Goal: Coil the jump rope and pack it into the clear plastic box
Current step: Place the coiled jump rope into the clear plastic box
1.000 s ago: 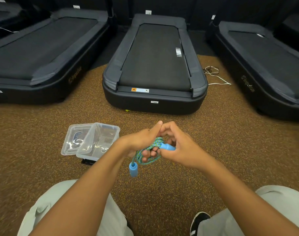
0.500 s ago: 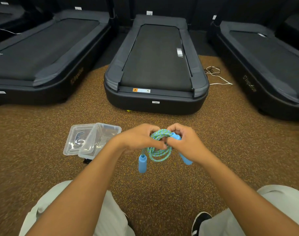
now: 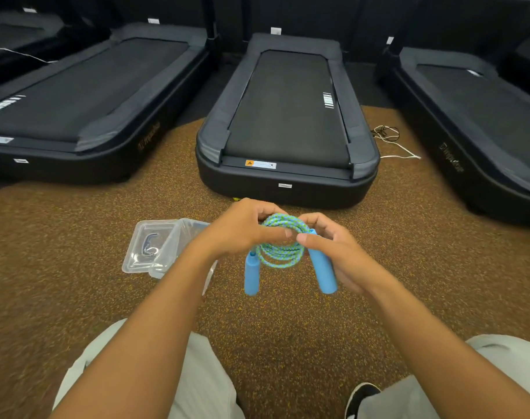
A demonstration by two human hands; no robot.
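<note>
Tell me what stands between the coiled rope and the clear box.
Only the person's own left forearm, which crosses over the clear plastic box on the floor. The box is open, its lid lying beside it. Both hands hold the jump rope just right of the box.

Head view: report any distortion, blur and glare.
Head view: wide-angle bending splays the outer treadmills outward; the forearms and trousers at the bottom edge are softly blurred; the jump rope held between left hand and right hand is sharp; the clear plastic box shows pale reflections; lighting is even, shadows faint.
</note>
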